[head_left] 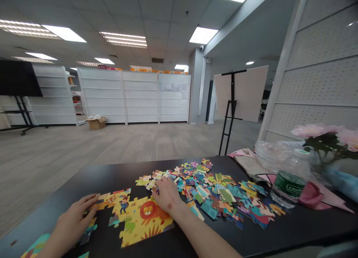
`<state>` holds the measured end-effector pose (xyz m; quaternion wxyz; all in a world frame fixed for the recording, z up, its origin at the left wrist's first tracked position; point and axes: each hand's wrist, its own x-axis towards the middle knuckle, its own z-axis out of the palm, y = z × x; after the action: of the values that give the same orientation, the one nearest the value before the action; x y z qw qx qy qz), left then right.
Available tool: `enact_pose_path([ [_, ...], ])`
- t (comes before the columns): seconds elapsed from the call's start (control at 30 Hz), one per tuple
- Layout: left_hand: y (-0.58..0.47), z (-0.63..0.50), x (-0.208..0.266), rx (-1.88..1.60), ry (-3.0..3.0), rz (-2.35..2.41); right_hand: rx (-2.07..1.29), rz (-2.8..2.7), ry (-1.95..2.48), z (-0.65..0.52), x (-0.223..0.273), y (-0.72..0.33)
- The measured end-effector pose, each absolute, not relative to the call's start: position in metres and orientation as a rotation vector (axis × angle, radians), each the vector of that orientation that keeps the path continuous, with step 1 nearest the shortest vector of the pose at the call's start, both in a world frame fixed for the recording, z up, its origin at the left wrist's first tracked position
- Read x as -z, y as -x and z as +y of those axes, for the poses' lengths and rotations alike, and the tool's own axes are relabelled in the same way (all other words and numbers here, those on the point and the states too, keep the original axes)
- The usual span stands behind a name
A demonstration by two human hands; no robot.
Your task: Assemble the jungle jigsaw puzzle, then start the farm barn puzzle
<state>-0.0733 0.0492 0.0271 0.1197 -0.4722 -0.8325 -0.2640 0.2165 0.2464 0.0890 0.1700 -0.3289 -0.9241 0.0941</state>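
My left hand (75, 217) rests at the left with fingers stretched out and thumb apart, its fingertips touching the edge of an orange puzzle strip (112, 199). Below its fingers lie loose blue-green puzzle pieces (90, 230), partly covered by the hand. In the middle, a joined yellow puzzle section (137, 222) shows a red-maned lion. My right hand (167, 194) reaches over the lion section's upper right, at the left edge of a large heap of puzzle pieces (207, 190). Its fingers are bent together around a bluish puzzle piece (157, 191), mostly hidden.
Everything lies on a black table (112, 176). To the right stand a green-labelled water bottle (291, 181), pink cloth (313, 194), clear plastic wrap (275, 153) and pink flowers (316, 131). Beyond are an easel board (248, 93), white shelves (140, 97) and a cardboard box (96, 123).
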Motion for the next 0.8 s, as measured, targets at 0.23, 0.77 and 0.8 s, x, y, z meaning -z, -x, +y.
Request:
enact_pose_path([
  [0.23,0.05,0.049,-0.032,0.91,1.535,-2.418,-0.242,-2.557,1.114,0.255,-0.092,-0.224],
  [0.77,0.013,0.05,-0.039,0.968,1.732,-2.371,-0.327,-2.448,1.446,0.272,-0.088,-0.234],
  [0.8,0.013,0.05,-0.039,0.968,1.737,-2.364,-0.328,-2.466,1.414,0.27,-0.088,-0.234],
])
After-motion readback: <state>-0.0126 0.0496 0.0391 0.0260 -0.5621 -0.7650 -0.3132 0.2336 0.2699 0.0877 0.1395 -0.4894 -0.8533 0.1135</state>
